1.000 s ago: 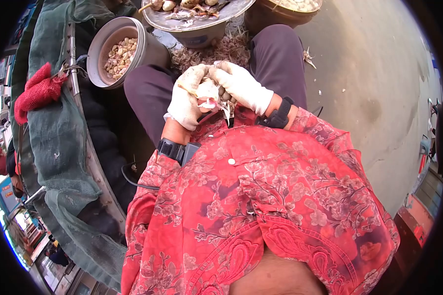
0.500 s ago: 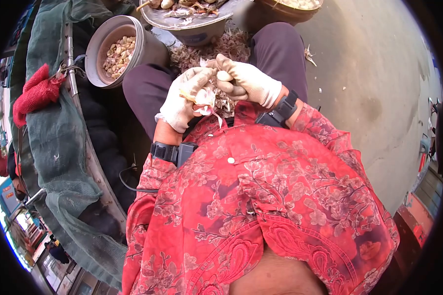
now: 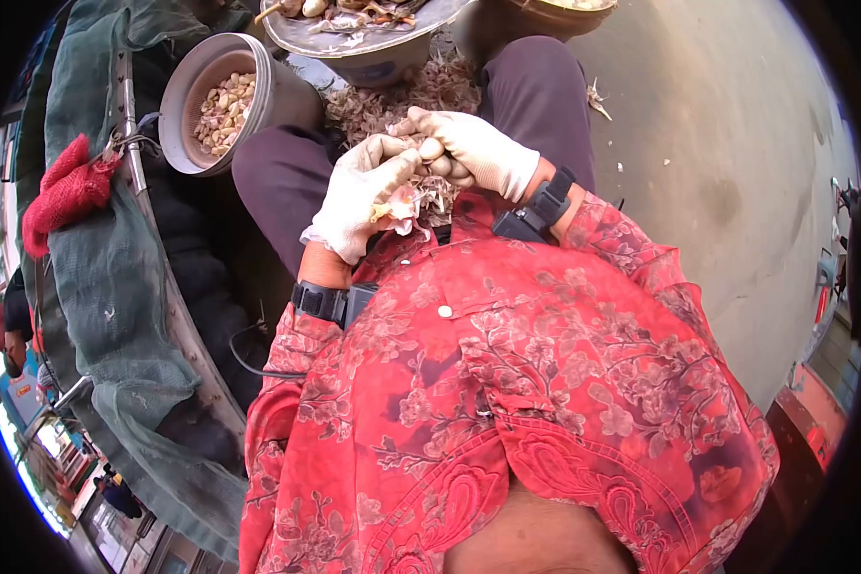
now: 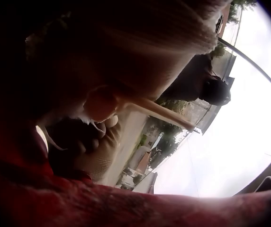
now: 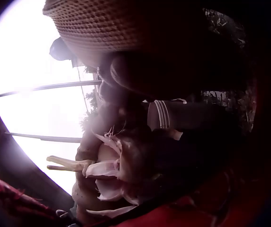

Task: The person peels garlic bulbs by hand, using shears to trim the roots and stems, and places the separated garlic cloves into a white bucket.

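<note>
My left hand, in a white knit glove, holds a partly broken garlic bulb against the palm. Its papery skin hangs loose, and a cut stem sticks out in the right wrist view. Gloved too, my right hand has its fingers curled round several garlic cloves, with one pale clove showing by the thumb. The fingertips of both hands meet above the lap. In the left wrist view the bulb's stem crosses in front of the right hand, and deep shadow hides much of the left fingers.
A pale bucket with peeled cloves stands beyond the left knee. Ahead, a wide metal tray of garlic bulbs rests on a tub. Shed skins lie between the knees. Green netting over a rail runs along the left.
The hands came apart slightly, then drew together again at the fingertips. A pale clove came into sight in the right hand. The bulb in the left hand turned and dropped lower in the palm.
</note>
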Demonstrator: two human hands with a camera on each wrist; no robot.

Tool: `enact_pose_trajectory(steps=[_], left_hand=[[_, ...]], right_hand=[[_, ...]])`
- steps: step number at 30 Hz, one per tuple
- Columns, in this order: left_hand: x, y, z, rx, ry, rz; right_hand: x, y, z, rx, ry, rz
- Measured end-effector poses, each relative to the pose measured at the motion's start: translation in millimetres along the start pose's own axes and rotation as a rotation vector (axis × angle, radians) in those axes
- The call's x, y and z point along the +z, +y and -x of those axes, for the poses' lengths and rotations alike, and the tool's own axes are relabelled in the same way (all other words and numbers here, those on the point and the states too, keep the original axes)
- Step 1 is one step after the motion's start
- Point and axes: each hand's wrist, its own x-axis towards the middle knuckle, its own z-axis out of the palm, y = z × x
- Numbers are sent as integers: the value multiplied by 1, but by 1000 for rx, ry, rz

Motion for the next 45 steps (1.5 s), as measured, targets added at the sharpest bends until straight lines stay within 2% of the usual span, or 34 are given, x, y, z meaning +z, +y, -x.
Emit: enact_pose_trajectory(steps=[2,5,7,10,13,15,18,20,21,23,24,25,28,31,35,38,41,44,45], left_hand=[[4,-2,-2,70,66,-61],[12,1,1,67,76,-108],[12,1,2,50,62,-123],[12,-1,1,22,36,-123],[11,-6,-1,26,38,-124],[10,-2,1,-51,-22,-151],[-12,-16,-9,-98,-206,84],[-16,-26,-8,-48,-168,147],[-15,-22,-13,-77,-250,291],[-8,-21,0,74,-229,273],[-9,-27,-5,7,-168,414],[-13,-32,-7,10,-167,413],[-22,-44,-13,149,-98,205],[-30,-51,-16,288,-27,-5],[-39,-53,-22,477,67,-286],[-47,-47,-26,577,118,-425],[-50,-38,-26,248,158,237],[-47,-32,-30,48,139,568],[-41,-32,-28,51,123,533]], right_hand=[[1,-2,2,-29,3,38],[0,-2,2,-79,67,115],[-6,-4,4,-96,-20,252],[-7,-9,8,-99,-44,329],[-5,-11,9,-64,-83,335],[-4,-5,5,-50,-84,302],[0,3,-2,-70,-51,268],[6,2,3,-64,29,271],[6,2,4,-63,27,271],[5,3,3,-104,15,240],[6,3,5,-99,-12,199],[6,1,5,-100,-14,200],[5,-3,11,-104,-28,169],[-6,5,0,-96,-124,-112],[-12,7,-2,-107,-128,-179],[-14,4,-8,-166,-253,-208],[-14,-2,-2,-189,-193,-158],[-22,-6,-2,-167,-213,-255],[-24,-7,-4,-163,-252,-301]])
